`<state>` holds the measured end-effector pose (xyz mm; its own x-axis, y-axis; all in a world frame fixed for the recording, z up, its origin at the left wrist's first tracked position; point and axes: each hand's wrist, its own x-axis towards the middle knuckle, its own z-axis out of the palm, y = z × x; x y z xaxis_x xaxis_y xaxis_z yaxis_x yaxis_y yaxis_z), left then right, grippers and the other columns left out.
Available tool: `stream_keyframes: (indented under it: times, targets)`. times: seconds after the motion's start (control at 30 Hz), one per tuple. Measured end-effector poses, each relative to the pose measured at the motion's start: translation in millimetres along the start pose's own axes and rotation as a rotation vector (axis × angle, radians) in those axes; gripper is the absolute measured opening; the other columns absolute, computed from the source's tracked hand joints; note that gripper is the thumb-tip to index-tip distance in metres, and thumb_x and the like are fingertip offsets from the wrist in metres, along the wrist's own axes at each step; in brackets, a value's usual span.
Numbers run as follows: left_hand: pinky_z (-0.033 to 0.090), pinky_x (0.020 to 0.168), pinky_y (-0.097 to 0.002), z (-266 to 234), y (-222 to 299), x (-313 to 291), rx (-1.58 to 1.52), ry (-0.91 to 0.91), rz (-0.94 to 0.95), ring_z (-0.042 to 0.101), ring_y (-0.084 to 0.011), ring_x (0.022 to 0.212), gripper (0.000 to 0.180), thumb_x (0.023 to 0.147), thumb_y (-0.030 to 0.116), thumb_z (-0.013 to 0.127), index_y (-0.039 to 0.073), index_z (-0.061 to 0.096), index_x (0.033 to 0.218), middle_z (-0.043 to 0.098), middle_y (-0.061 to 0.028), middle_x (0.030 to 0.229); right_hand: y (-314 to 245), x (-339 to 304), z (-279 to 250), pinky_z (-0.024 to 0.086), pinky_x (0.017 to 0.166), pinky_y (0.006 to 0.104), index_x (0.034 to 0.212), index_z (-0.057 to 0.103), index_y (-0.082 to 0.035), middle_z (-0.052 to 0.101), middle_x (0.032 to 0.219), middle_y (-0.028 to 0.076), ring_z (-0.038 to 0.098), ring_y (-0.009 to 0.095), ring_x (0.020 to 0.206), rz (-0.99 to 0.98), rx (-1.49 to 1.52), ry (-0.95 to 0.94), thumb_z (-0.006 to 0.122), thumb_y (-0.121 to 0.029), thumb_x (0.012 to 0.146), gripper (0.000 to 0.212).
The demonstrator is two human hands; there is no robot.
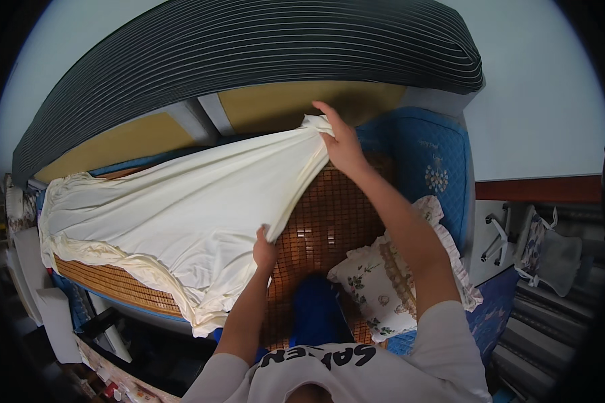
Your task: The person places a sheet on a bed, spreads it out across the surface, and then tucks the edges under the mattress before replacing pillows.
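A cream bed sheet (181, 201) lies spread over a bed covered by a brown bamboo mat (329, 221). My right hand (343, 144) reaches far forward and grips the sheet's far corner near the headboard side. My left hand (264, 250) is closer to me and pinches the sheet's near edge, pulling it taut between the two hands. The sheet's left part is draped over the bed's edge in folds.
A floral pillow (390, 282) with a frilled edge lies on the mat by my right arm. A blue padded mattress (430, 161) shows at the right. A dark striped headboard (249, 54) curves along the top. A drying rack (544, 248) stands at the right.
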<state>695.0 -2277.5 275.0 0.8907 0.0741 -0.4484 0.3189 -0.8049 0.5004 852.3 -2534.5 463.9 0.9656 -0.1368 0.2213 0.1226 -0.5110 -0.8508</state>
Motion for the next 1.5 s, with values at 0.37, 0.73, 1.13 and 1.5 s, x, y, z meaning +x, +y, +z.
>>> stream_keyframes:
  times: [0.37,0.73,1.13,1.5]
  targets:
    - [0.044,0.076,-0.0376,69,128,-52,-0.45,-0.644,0.059,0.058,-0.0333,0.091,0.04,0.082,0.018,0.054,0.005,0.047,0.119,0.06,-0.0199,0.098,223,48,-113,0.048,0.046,0.0365,0.094,0.059,-0.003,0.06,0.069,0.017,0.061,0.026,0.058,0.936,-0.053,0.386,0.04,-0.007,0.086,0.021]
    - [0.041,0.082,-0.0455,101,232,-69,-0.139,-0.779,0.413,0.053,-0.0402,0.097,0.057,0.075,0.016,0.056,0.009,0.034,0.128,0.056,-0.0241,0.104,271,29,-219,0.047,0.071,0.0418,0.119,0.047,-0.011,0.057,0.105,0.014,0.058,0.031,0.09,0.421,-0.469,0.267,0.039,-0.005,0.086,0.035]
    - [0.041,0.086,-0.0333,135,209,-135,-0.281,-1.285,0.161,0.053,-0.023,0.096,0.046,0.087,0.027,0.048,-0.002,0.041,0.123,0.056,-0.0191,0.103,342,-4,-301,0.043,0.088,0.0391,0.138,0.025,-0.023,0.051,0.116,0.011,0.049,0.03,0.108,0.422,-1.23,0.029,0.059,-0.024,0.079,0.068]
    - [0.024,0.103,-0.0307,122,318,-164,-0.71,-1.756,0.236,0.032,-0.0202,0.123,0.055,0.092,0.023,0.042,0.002,0.019,0.137,0.033,-0.0133,0.136,376,-4,-354,0.04,0.087,0.0406,0.14,0.017,-0.019,0.052,0.11,0.014,0.05,0.03,0.104,0.545,-1.379,0.212,0.055,-0.024,0.081,0.07]
